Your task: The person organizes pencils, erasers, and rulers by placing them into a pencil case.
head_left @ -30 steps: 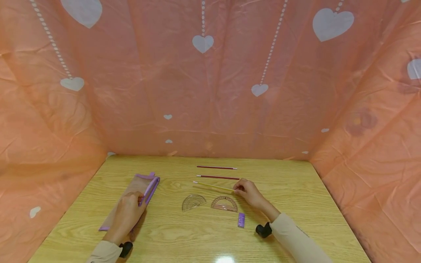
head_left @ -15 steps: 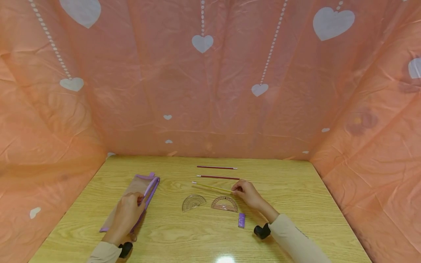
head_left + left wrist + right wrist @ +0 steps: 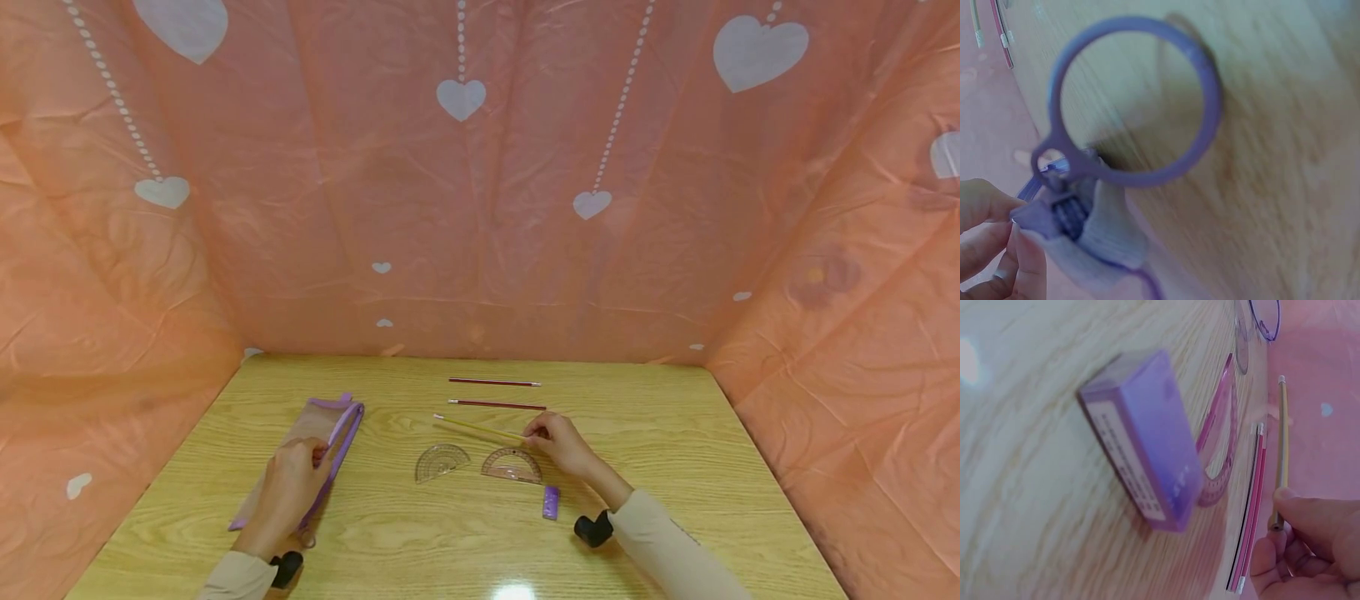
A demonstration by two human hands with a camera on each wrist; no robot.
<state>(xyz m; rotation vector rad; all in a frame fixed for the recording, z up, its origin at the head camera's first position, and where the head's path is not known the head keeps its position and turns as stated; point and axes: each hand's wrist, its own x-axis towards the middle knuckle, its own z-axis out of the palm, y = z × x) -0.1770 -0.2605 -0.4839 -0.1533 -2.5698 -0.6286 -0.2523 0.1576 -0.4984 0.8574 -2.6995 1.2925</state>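
Observation:
My left hand [image 3: 288,479] grips the open edge of a purple-trimmed pencil case [image 3: 303,421] on the left of the table. In the left wrist view, thumb and fingers pinch the case's corner beside a large purple ring [image 3: 1210,94] on the zip. A yellow pencil [image 3: 480,428] is pinched near its unsharpened end by my right hand [image 3: 562,446]; its white eraser tip points left. The right wrist view shows the pencil [image 3: 1283,437] between thumb and fingers. Below it lie two protractors, one clear [image 3: 442,471] and one pinkish [image 3: 512,477].
Two dark red pencils, one farther back [image 3: 495,382] and one nearer [image 3: 497,405], lie behind the yellow one. A purple eraser [image 3: 551,502] sits near my right wrist. Orange cloth with white hearts [image 3: 461,100] walls the table [image 3: 420,558] at the back and sides.
My right hand has moved slightly left and a little toward me with the yellow pencil. The left hand stays at the pencil case, which has shifted slightly.

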